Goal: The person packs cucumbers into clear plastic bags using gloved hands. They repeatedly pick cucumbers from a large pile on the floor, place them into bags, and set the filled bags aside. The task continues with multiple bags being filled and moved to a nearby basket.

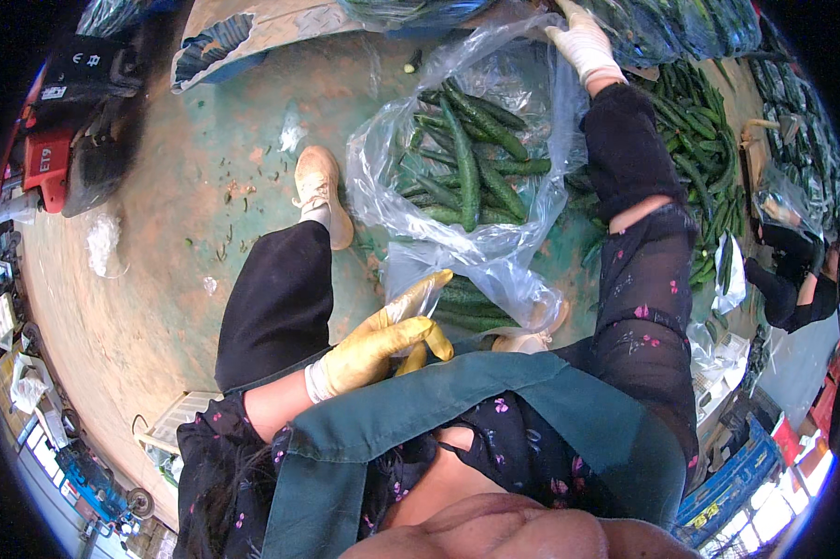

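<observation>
An open clear plastic bag [381, 189] lies before me with several long green cucumbers [470, 164] in it, some across others. My left hand [374, 346], in a yellow-stained glove, has a fold of its near film between the fingers. My right hand [589, 45], in a whitish glove, reaches to the far side, where the film runs up to its thumb; its fingertips are cut off at the top edge. Under the near film, between my feet, more cucumbers [469, 304] show through. Filled bags of cucumbers [678, 31] lie beyond my right hand.
A heap of loose cucumbers [703, 154] covers the floor at right. One dark cucumber piece [413, 61] lies beyond the bag. A cardboard box [280, 28] stands at upper left, near a red and black machine [49, 164]. Another person [790, 279] is at far right.
</observation>
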A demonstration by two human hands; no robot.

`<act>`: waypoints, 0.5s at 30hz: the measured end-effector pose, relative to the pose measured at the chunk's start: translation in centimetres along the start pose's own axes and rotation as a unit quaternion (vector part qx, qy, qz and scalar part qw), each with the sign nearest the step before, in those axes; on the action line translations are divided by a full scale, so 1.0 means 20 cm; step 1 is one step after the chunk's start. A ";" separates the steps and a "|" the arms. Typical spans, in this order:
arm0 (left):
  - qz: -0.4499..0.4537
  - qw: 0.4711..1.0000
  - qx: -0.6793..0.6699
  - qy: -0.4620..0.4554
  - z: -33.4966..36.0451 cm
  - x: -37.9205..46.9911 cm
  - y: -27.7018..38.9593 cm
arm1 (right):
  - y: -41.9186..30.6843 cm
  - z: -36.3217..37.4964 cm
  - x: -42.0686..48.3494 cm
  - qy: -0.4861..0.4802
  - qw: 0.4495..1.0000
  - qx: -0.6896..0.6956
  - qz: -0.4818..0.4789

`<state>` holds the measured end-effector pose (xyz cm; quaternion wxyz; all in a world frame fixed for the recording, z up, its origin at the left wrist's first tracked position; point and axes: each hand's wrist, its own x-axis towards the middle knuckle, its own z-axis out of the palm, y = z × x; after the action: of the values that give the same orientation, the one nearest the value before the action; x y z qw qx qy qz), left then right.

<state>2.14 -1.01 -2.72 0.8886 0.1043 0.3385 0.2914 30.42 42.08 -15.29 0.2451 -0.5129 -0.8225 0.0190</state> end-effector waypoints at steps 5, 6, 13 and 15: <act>-0.014 0.999 0.028 0.013 0.00 0.01 0.02 | -0.23 -0.31 -0.27 0.122 0.989 0.074 0.035; -0.005 1.000 0.016 0.020 0.00 0.00 0.00 | -0.26 -0.19 -0.34 0.082 0.967 0.238 0.050; -0.010 1.000 -0.008 -0.007 0.00 0.02 0.01 | -0.48 0.55 -1.16 -0.361 0.887 0.195 0.212; 0.000 1.000 -0.019 0.007 -0.01 0.00 -0.01 | -0.87 0.44 -1.12 -0.417 0.876 -0.020 0.241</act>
<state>2.20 -1.20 -2.92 0.8881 0.0854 0.3393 0.2981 20.13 16.76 -26.71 -0.1429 -0.6449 -0.6993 0.2732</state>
